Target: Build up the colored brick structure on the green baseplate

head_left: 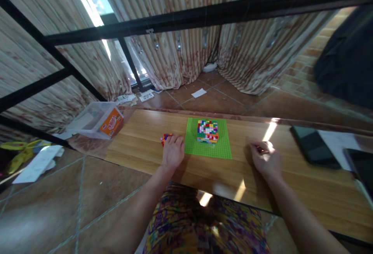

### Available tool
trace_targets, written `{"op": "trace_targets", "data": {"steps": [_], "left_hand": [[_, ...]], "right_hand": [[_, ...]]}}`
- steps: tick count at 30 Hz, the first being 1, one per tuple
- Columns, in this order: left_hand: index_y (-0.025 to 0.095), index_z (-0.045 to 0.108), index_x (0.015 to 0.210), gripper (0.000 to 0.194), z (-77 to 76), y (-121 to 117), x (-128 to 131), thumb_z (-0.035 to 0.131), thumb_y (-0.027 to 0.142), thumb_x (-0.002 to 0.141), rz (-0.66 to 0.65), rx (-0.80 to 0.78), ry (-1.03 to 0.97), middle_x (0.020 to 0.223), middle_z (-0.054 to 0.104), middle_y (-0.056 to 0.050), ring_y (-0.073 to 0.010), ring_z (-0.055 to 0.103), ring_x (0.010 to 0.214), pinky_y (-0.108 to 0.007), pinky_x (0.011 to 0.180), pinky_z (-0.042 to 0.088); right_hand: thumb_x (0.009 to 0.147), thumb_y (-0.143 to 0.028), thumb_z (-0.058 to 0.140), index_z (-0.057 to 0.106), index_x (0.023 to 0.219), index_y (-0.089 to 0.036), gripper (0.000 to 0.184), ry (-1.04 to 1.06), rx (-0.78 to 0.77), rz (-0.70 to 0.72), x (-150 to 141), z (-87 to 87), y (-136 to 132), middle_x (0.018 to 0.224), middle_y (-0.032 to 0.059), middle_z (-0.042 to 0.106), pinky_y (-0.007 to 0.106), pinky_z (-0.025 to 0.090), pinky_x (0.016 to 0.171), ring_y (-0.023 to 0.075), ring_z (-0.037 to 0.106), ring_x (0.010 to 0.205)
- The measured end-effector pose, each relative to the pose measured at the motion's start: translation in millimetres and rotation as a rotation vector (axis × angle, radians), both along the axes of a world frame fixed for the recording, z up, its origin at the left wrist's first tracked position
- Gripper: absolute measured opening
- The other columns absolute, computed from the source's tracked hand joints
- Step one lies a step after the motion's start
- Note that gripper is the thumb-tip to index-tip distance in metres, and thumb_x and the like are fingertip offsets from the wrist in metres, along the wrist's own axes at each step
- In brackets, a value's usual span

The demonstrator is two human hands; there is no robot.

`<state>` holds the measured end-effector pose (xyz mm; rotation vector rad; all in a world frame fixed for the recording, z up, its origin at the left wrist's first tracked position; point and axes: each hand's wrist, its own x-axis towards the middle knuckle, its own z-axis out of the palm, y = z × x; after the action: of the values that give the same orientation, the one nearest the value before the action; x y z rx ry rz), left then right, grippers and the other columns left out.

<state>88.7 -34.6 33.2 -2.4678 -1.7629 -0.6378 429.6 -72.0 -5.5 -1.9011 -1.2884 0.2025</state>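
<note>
Multicoloured toy building bricks form a square, layered block [207, 131] on a green baseplate [223, 149] in the middle of the table. Beside the plate's left edge, my left hand [174, 151] rests with its fingers bent down and close together; their tips are hidden. A small heap of loose bricks [165, 138], red, orange and purple, lies against that hand and is partly covered by it. My right hand [266, 160] is on the table right of the plate, apart from it. Its fingers are curled in, and what they hold, if anything, cannot be made out.
A clear plastic box [87, 120] with an orange label stands past the table's left end. To the right lie a dark phone-like slab [314, 146], white paper [339, 145] and another dark device [361, 166]. A black metal bar [186, 19] crosses beyond the wooden table [140, 137].
</note>
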Motion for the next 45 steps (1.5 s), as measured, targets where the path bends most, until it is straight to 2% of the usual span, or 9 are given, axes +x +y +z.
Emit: {"op": "trace_targets", "data": {"steps": [5, 8, 14, 17, 21, 24, 29, 39, 45], "left_hand": [[0.016, 0.068, 0.086, 0.024, 7.5, 4.9, -4.6, 0.046, 0.015, 0.093, -0.002, -0.112, 0.204, 0.097, 0.069, -0.010, -0.0261, 0.059, 0.094, -0.041, 0.092, 0.046], [0.017, 0.067, 0.082, 0.023, 9.4, 4.2, -5.4, 0.047, 0.015, 0.092, 0.000, -0.136, 0.201, 0.092, 0.069, -0.010, -0.0258, 0.061, 0.092, -0.040, 0.089, 0.046], [0.020, 0.065, 0.087, 0.011, 13.7, 1.5, 4.3, 0.059, 0.011, 0.085, 0.041, -0.171, -0.189, 0.086, 0.070, -0.004, -0.0198, 0.064, 0.087, -0.032, 0.080, 0.049], [0.020, 0.066, 0.086, 0.010, 24.1, 1.4, 20.5, 0.062, 0.012, 0.084, -0.014, -0.179, -0.362, 0.084, 0.071, -0.002, -0.0170, 0.065, 0.082, -0.029, 0.076, 0.049], [0.021, 0.068, 0.088, 0.009, 41.0, 2.3, 47.8, 0.063, 0.015, 0.085, -0.143, -0.140, -0.415, 0.085, 0.072, -0.001, -0.0165, 0.065, 0.082, -0.029, 0.077, 0.050], [0.022, 0.069, 0.090, 0.010, 46.5, 5.6, 66.1, 0.061, 0.017, 0.088, -0.226, -0.091, -0.361, 0.089, 0.072, -0.002, -0.0171, 0.064, 0.086, -0.030, 0.080, 0.050], [0.022, 0.070, 0.089, 0.012, 42.7, 15.5, 84.4, 0.058, 0.020, 0.092, -0.293, -0.029, -0.223, 0.090, 0.070, -0.002, -0.0185, 0.061, 0.090, -0.033, 0.084, 0.047], [0.019, 0.071, 0.086, 0.023, 43.6, 19.5, 93.1, 0.050, 0.022, 0.095, -0.254, -0.008, 0.068, 0.091, 0.067, -0.008, -0.0234, 0.057, 0.094, -0.039, 0.082, 0.044], [0.019, 0.071, 0.083, 0.025, 44.2, 22.1, 96.4, 0.048, 0.018, 0.094, -0.243, -0.016, 0.137, 0.089, 0.067, -0.007, -0.0222, 0.058, 0.089, -0.038, 0.079, 0.042]], "right_hand": [[0.079, -0.041, 0.056, 0.072, 0.082, -0.021, 0.025, 0.049, 0.002, 0.011, -0.8, 0.6, 1.4, 0.086, 0.0054, 0.066, 0.032, 0.046, 0.067, 0.0186, 0.059, 0.070], [0.080, -0.040, 0.055, 0.072, 0.081, -0.022, 0.025, 0.030, 0.010, 0.008, -1.1, 0.8, 1.3, 0.086, 0.0055, 0.067, 0.032, 0.046, 0.067, 0.0183, 0.059, 0.069], [0.081, -0.036, 0.056, 0.072, 0.082, -0.022, 0.022, 0.001, 0.034, 0.012, -0.8, -1.5, 2.0, 0.086, 0.0056, 0.068, 0.032, 0.046, 0.067, 0.0183, 0.060, 0.070], [0.081, -0.036, 0.055, 0.072, 0.082, -0.022, 0.022, 0.010, 0.040, 0.015, -0.5, -2.9, 2.8, 0.086, 0.0058, 0.068, 0.032, 0.046, 0.067, 0.0189, 0.061, 0.072], [0.082, -0.037, 0.055, 0.071, 0.083, -0.022, 0.022, -0.005, 0.045, 0.015, -1.0, -2.6, 2.5, 0.087, 0.0057, 0.068, 0.032, 0.046, 0.067, 0.0188, 0.060, 0.071], [0.083, -0.038, 0.054, 0.071, 0.082, -0.022, 0.023, 0.001, 0.048, 0.021, -1.2, -2.2, 2.5, 0.087, 0.0060, 0.068, 0.033, 0.046, 0.068, 0.0188, 0.060, 0.071], [0.082, -0.038, 0.055, 0.071, 0.082, -0.021, 0.024, 0.028, 0.054, 0.030, -1.2, -2.0, 3.5, 0.086, 0.0064, 0.068, 0.032, 0.047, 0.068, 0.0188, 0.060, 0.071], [0.082, -0.038, 0.053, 0.071, 0.083, -0.022, 0.024, 0.024, 0.035, 0.019, -4.3, 3.4, 2.1, 0.090, 0.0065, 0.069, 0.032, 0.047, 0.067, 0.0188, 0.060, 0.072], [0.083, -0.039, 0.053, 0.070, 0.083, -0.021, 0.025, 0.021, 0.049, 0.035, -3.2, 1.2, 2.6, 0.088, 0.0071, 0.068, 0.032, 0.047, 0.068, 0.0192, 0.061, 0.072]]}}
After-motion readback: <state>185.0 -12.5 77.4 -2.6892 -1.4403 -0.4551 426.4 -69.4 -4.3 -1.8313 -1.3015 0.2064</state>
